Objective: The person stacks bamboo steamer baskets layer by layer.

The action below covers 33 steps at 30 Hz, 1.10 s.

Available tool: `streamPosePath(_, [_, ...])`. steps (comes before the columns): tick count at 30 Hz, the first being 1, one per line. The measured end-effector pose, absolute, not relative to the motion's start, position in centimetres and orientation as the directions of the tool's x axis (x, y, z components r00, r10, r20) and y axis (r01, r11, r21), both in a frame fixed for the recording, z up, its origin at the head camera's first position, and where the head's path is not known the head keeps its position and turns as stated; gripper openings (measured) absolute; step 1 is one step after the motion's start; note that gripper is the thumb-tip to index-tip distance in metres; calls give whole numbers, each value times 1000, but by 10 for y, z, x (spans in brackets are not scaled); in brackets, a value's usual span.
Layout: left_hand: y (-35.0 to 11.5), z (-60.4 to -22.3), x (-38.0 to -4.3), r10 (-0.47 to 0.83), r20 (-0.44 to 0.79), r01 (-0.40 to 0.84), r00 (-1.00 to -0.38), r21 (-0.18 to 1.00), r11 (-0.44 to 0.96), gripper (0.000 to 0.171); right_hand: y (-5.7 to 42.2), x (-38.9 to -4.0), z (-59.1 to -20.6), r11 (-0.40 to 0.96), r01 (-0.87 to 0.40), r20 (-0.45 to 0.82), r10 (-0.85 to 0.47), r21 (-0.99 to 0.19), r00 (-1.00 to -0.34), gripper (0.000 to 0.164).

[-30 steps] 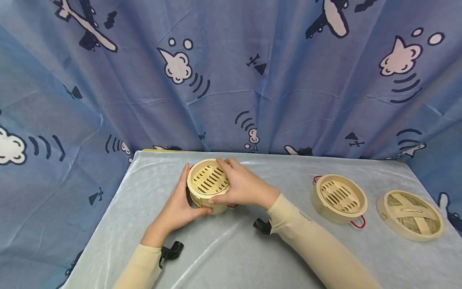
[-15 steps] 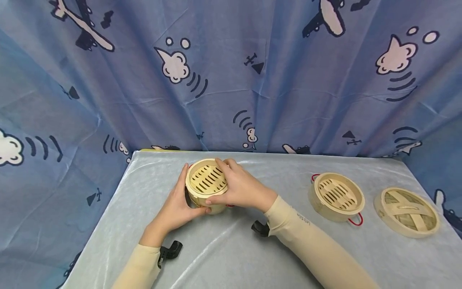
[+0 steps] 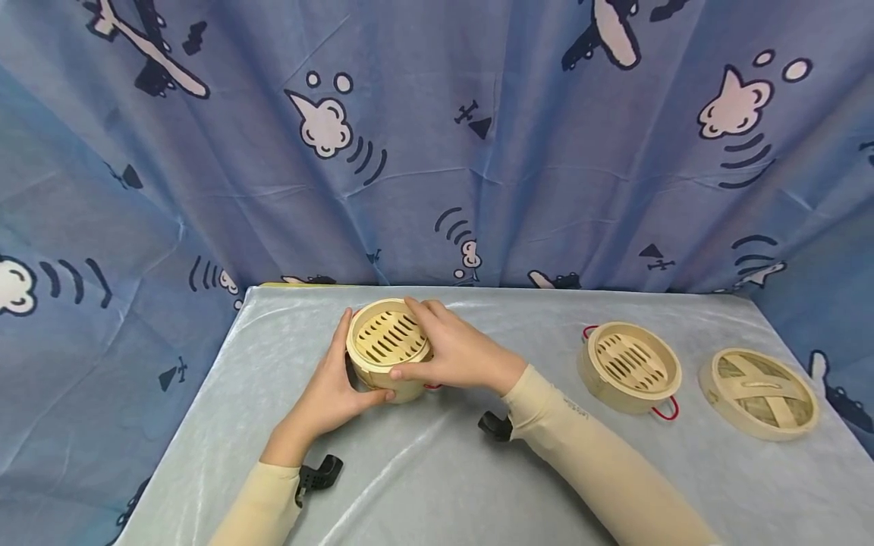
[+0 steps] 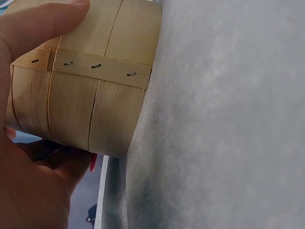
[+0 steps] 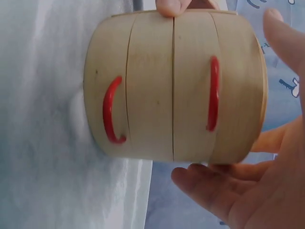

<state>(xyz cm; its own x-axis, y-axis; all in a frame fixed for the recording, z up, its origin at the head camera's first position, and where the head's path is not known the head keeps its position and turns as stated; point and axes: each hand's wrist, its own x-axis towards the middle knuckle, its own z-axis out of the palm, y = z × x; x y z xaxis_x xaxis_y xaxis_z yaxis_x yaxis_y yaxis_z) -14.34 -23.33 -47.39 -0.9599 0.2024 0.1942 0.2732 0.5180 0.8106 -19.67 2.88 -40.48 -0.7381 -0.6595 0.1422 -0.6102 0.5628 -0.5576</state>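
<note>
Two bamboo steamer baskets [image 3: 388,340] stand stacked on the cloth, with the slatted floor of the upper one facing up. Around the stack's left side curves my left hand [image 3: 331,394], its thumb on the front wall and its fingers behind. My right hand [image 3: 459,349] spans the upper basket's right side, thumb at the near rim and fingertips at the far rim. Each tier carries a red handle, seen in the right wrist view on the lower basket [image 5: 107,62] and the upper one. Stapled bands of the bamboo wall [image 4: 102,69] show in the left wrist view.
A third steamer basket [image 3: 630,367] with red handles stands on the right of the grey-covered table [image 3: 410,478]. Beyond it lies a round woven bamboo lid [image 3: 759,394]. A blue patterned curtain [image 3: 410,152] hangs behind the table.
The whole head view has shifted slightly, so the items at right appear further left. Both hands keep their places around the stack, with hardly any visible movement.
</note>
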Motion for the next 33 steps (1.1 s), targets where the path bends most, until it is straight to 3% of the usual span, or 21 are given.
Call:
streamPosePath(22, [-230,-474,-142,204,211,287,-956,816,502,151,102,-189,-423,601,-540,144,-579,-589,-803,105])
streamPosePath(33, [-230,-475,-141,203,209,285,-957,818,500,152,133,-179,-436,635,-550,168,-559,-543,-812,101])
